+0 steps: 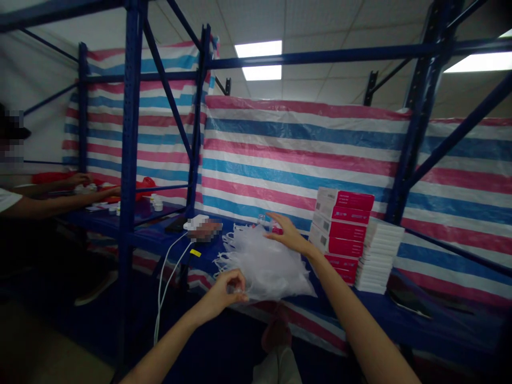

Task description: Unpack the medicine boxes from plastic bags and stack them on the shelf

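A pile of white sheer drawstring bags point(276, 266) lies on the blue shelf in front of me, its cords toward the left. My left hand point(226, 289) is at the pile's near left edge, thumb and fingers curled together; a small clear thing seems to be in them, too unclear to name. Over the far side of the pile is my right hand point(291, 234), its thumb and fingers apart. Just beyond its fingertips shows a small clear container point(262, 218); whether they touch it I cannot tell. Something red is partly hidden behind this hand.
Red-and-white boxes point(346, 232) are stacked to the right, beside a stack of white boxes point(378, 256) and a dark phone-like slab point(410, 304). White cables point(162, 298) hang over the left edge near a blue rack post point(130, 133). Another person's arms point(60, 202) work at far left.
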The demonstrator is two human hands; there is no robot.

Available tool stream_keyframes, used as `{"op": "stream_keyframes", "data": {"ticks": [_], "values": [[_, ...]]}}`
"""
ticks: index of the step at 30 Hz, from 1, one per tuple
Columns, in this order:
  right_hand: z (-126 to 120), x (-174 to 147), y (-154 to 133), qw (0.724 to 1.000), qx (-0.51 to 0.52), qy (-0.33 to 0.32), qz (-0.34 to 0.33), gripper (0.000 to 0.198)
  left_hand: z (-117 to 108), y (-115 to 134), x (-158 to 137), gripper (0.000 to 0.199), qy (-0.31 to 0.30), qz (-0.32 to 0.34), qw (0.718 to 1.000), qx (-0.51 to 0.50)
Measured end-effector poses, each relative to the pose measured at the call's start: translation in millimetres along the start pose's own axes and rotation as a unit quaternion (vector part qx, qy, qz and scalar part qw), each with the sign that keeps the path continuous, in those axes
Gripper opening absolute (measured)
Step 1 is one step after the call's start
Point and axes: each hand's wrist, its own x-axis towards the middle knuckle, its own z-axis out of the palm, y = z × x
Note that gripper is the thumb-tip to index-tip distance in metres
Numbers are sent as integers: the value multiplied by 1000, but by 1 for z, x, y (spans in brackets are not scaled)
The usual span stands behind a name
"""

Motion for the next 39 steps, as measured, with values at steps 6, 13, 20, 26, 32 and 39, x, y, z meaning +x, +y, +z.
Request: {"op": "stream_keyframes", "data": {"ticks": [6, 13, 20, 26, 32, 39], "values": [[70, 73, -6, 960, -122, -253, 21, 34, -7, -2, -16, 23, 49, -27, 997, 52], [3, 74, 35, 975, 39, -208, 71, 37, -29, 12, -27, 45, 66, -54, 982, 169], [-28, 89, 60, 958, 90, -232, 141, 35, 34, -17, 34, 42, 214, 61, 879, 421], [50, 70, 117, 971, -1, -147, 189, 82, 57, -49, 46, 55, 254, 97, 822, 501], [85, 46, 120, 983, -171, -66, 8, 78, 51, -67, 45, 57, 303, 79, 788, 530], [110, 42, 110, 985, -169, 17, 31, 46, 47, -40, 24, 53, 266, 0, 779, 568]]}}
